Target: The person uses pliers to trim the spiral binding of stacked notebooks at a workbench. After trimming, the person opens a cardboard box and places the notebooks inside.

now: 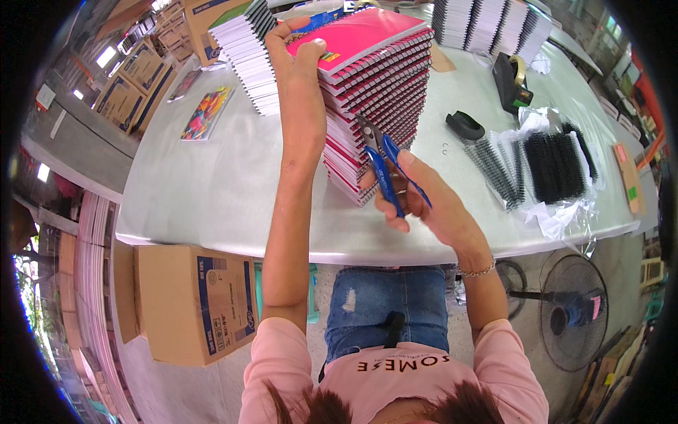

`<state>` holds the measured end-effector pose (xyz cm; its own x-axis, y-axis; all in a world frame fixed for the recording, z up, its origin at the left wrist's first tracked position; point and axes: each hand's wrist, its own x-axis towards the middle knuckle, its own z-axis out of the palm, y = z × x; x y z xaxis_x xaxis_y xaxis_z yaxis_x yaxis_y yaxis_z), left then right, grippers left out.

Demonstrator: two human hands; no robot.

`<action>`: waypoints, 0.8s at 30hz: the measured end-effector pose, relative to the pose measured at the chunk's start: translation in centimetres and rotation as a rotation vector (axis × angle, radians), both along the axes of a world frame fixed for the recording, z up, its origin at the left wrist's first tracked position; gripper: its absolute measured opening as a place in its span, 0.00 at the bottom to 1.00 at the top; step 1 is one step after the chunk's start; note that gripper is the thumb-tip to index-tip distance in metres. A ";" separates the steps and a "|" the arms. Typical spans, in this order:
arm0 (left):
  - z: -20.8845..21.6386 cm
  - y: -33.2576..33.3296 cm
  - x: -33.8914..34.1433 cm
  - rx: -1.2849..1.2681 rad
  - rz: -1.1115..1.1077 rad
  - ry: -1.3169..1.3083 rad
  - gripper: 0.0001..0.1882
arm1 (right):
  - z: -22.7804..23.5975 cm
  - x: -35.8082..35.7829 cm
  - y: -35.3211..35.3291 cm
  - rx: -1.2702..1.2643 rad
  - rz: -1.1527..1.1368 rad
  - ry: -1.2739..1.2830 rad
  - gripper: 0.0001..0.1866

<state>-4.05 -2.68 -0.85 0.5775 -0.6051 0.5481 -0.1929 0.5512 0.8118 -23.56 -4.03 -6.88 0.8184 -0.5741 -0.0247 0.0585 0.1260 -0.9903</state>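
Note:
A tall stack of spiral notebooks [371, 37] with bright pink covers leans on the table, its wire bindings facing right and toward me. My left hand [299, 65] grips the stack's upper left corner, thumb on the top cover and fingers round the far side. In my right hand [439, 203] is a pair of blue-handled wire nippers [382, 177], fingers closed round the grips. The nippers' metal jaws reach the coil edges partway down the stack; I cannot tell whether they bite on a wire. Small wire bits [445, 149] lie on the table to the right.
More spiral notebooks [247, 60] stand behind left, others [487, 25] back right. Right on the table [233, 212] are a tape dispenser [510, 83], a black curved object [465, 125] and black binding coils [558, 166] on plastic. A carton [176, 300] and fan [573, 311] stand below.

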 end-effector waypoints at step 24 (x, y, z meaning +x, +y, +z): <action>-0.1 -0.3 0.3 -0.024 0.031 -0.042 0.24 | -1.8 0.2 -0.4 -0.010 0.084 -0.048 0.24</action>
<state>-3.78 -2.99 -0.97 0.5721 -0.5736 0.5862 -0.2441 0.5632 0.7894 -23.38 -4.40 -8.66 0.8640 -0.5030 0.0211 0.0953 0.1222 -0.9879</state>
